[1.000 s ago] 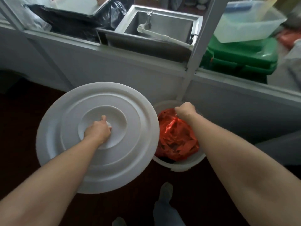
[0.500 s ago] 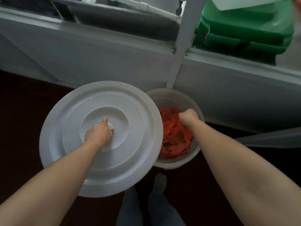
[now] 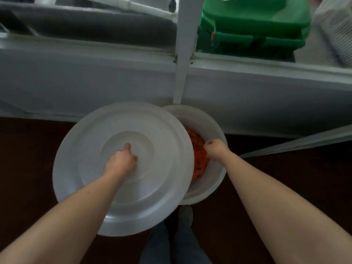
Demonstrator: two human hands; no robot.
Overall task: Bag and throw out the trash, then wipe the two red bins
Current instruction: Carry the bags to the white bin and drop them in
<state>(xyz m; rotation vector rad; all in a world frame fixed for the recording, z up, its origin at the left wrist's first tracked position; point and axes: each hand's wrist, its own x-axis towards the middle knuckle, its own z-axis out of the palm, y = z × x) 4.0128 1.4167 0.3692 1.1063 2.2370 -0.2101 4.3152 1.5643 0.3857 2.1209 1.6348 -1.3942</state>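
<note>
Left hand [image 3: 122, 161] gripping white lid [image 3: 152, 195] centre, right hand [image 3: 215, 149] pinching red bag [image 3: 198, 164] inside bucket [image 3: 207, 193]

Dark reddish-brown floor [image 3: 34, 164], low white partition wall [image 3: 95, 86], white upright post [image 3: 184, 44], green lidded bin [image 3: 253, 25] behind partition, dim light.

The round lid [image 3: 122, 168] is white with raised concentric rings, as is the white bucket [image 3: 213, 180]. The plastic bag [image 3: 199, 159] inside is orange-red. Behind, the lidded bin [image 3: 253, 29] is green; the floor [image 3: 285, 180] is dark reddish-brown.
</note>
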